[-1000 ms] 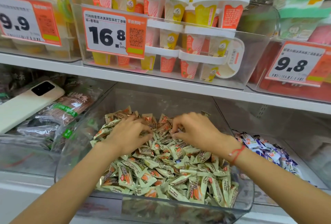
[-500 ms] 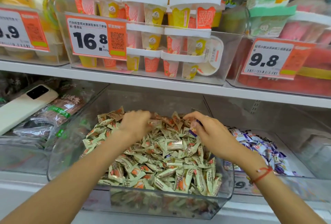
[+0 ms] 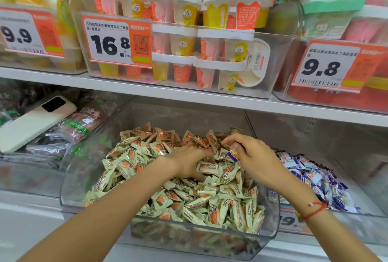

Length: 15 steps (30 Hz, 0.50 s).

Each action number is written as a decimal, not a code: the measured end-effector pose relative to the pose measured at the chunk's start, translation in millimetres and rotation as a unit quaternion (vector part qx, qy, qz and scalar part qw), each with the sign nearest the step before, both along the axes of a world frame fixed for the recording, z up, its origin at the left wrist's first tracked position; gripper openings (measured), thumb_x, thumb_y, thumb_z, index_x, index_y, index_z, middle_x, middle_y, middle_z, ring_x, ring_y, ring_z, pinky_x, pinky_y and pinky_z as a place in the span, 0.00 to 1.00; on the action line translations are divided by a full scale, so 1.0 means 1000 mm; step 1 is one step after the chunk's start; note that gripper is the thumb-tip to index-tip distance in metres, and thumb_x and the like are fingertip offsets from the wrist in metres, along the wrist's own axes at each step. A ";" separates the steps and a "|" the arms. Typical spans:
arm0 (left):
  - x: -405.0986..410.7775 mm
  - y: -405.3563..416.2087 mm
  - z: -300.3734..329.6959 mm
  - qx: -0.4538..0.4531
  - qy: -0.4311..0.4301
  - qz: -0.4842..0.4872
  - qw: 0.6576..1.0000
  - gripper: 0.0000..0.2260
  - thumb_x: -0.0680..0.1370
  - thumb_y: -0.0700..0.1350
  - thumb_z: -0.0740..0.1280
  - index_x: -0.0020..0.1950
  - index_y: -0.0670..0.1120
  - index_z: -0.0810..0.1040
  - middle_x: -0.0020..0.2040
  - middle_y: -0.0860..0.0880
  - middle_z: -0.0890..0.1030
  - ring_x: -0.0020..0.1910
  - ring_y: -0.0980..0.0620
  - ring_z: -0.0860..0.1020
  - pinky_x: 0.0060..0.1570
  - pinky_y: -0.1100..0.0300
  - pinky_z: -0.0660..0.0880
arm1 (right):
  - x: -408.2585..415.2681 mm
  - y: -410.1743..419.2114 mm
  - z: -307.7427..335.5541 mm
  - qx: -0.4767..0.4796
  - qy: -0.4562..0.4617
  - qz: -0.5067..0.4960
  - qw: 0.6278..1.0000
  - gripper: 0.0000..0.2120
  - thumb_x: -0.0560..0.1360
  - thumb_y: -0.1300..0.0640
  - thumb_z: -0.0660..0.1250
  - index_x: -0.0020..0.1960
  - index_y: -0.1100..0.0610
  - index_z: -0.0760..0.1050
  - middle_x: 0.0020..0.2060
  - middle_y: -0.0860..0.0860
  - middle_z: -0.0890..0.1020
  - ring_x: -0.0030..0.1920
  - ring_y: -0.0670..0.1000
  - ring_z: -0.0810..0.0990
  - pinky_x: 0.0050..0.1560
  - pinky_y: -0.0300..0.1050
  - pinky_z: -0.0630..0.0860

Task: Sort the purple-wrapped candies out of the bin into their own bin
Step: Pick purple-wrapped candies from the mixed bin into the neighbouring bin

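Purple-wrapped candy (image 3: 233, 154), one small crinkly piece, sits pinched between the thumb and fingers of the right hand (image 3: 255, 160), just above the heap in the middle clear plastic bin (image 3: 201, 238). That bin stands on the lower white store shelf (image 3: 189, 99) and is piled with pale green and orange foil-wrapped sweets (image 3: 189, 196). The left hand (image 3: 186, 162) lies palm down on the heap beside the right, its curled fingers dug in among the wrappers; I cannot tell whether it grips one. Right of the middle bin, a second clear bin (image 3: 357, 226) holds a low pile of blue-purple and white candies (image 3: 315, 180). Left of it, a white phone (image 3: 35, 123) rests on shiny packets. Above, clear tubs hold white-lidded cups (image 3: 201, 37) behind orange price tags (image 3: 117, 41).
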State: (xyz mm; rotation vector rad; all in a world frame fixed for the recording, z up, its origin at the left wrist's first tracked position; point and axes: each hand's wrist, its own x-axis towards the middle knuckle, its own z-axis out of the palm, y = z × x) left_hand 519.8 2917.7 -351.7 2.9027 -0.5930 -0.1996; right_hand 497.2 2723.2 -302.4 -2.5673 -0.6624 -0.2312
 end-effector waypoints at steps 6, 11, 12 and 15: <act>0.002 0.041 0.021 -0.043 -0.120 0.119 0.985 0.16 0.77 0.58 0.65 0.63 0.57 0.74 0.55 0.53 0.81 0.47 0.53 0.78 0.48 0.57 0.76 | 0.000 0.000 0.001 -0.017 -0.003 0.000 1.000 0.15 0.82 0.59 0.54 0.58 0.46 0.76 0.29 0.46 0.75 0.30 0.36 0.73 0.28 0.41 0.58; -0.011 0.067 0.033 0.062 -0.191 0.243 0.949 0.17 0.77 0.53 0.65 0.66 0.57 0.71 0.61 0.50 0.78 0.59 0.45 0.77 0.53 0.51 0.74 | 0.004 -0.001 -0.002 -0.006 -0.006 -0.001 1.000 0.15 0.82 0.59 0.53 0.58 0.46 0.76 0.32 0.50 0.80 0.27 0.45 0.72 0.29 0.43 0.61; -0.014 0.060 0.033 0.032 -0.212 0.214 0.953 0.18 0.78 0.51 0.65 0.67 0.57 0.71 0.61 0.51 0.78 0.59 0.46 0.76 0.54 0.52 0.75 | 0.004 -0.001 -0.002 -0.003 -0.008 0.000 1.000 0.15 0.82 0.59 0.53 0.58 0.46 0.76 0.32 0.50 0.79 0.26 0.45 0.72 0.28 0.42 0.60; -0.017 0.028 0.031 -0.095 -0.162 0.024 0.982 0.16 0.78 0.52 0.65 0.66 0.57 0.73 0.64 0.56 0.76 0.63 0.55 0.73 0.62 0.53 0.71 | 0.005 -0.001 -0.004 -0.002 -0.015 -0.003 1.000 0.15 0.82 0.60 0.54 0.58 0.46 0.76 0.29 0.45 0.75 0.26 0.43 0.73 0.28 0.41 0.58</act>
